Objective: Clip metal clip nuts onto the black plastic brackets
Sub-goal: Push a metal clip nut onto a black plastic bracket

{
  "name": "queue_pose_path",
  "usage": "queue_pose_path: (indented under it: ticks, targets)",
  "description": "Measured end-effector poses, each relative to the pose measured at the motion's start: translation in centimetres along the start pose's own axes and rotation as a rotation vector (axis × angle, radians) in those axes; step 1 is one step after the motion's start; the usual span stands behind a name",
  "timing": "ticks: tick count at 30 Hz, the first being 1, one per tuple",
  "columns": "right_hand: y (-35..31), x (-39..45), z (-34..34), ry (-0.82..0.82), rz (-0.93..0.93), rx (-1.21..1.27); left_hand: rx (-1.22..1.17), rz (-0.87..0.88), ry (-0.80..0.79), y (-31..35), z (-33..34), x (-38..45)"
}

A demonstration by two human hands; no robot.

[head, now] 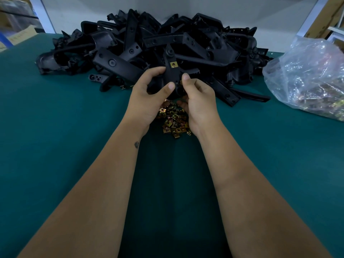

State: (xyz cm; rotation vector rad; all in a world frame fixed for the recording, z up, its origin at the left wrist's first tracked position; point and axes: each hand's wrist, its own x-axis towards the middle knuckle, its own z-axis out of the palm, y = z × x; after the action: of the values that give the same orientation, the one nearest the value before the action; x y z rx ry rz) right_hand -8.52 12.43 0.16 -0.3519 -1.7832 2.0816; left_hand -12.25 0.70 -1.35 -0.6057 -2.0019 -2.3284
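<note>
I hold one black plastic bracket (172,75) upright between both hands, above the table. A brass-coloured clip nut (173,65) sits clipped on its upper part. My left hand (149,95) grips the bracket's left side, thumb on its front. My right hand (197,97) pinches the bracket's right edge, where a second clip nut (180,83) partly shows under the thumb. Below my hands lies a loose heap of clip nuts (174,121) on the green mat.
A big pile of black brackets (149,43) fills the back of the green table (55,127). A clear plastic bag (309,77) with more metal parts lies at the right. A grey wall stands behind the pile.
</note>
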Motion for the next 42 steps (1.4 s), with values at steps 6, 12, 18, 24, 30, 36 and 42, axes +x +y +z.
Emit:
queue_pose_path:
  ticks: [6,12,18,24,30,36,42]
  targets:
    - [-0.3,-0.3,0.1,-0.02,-0.022,0.041,-0.006,0.001,-0.007,0.0,-0.1,-0.1]
    - [-0.4,-0.3,-0.3,-0.048,0.027,0.114,0.015,0.006,-0.01,0.1,-0.2,-0.1]
    - [-0.1,-0.2,-0.1,-0.047,0.04,0.126,0.019,0.021,-0.006,0.1,-0.1,-0.1]
    - [-0.5,-0.4,0.1,-0.072,0.004,0.153,-0.018,0.01,-0.023,0.2,-0.3,-0.1]
    - [-0.7,-0.7,0.2,-0.097,0.019,0.148,-0.02,-0.021,-0.048,0.4,-0.7,-0.1]
    - [0.0,-0.4,0.1,0.005,-0.042,-0.026,0.002,-0.054,-0.001,0.0,-0.3,0.1]
    - [0.7,-0.2,0.2,0.056,-0.258,-0.336,-0.06,-0.074,0.072,-0.5,0.4,0.6]
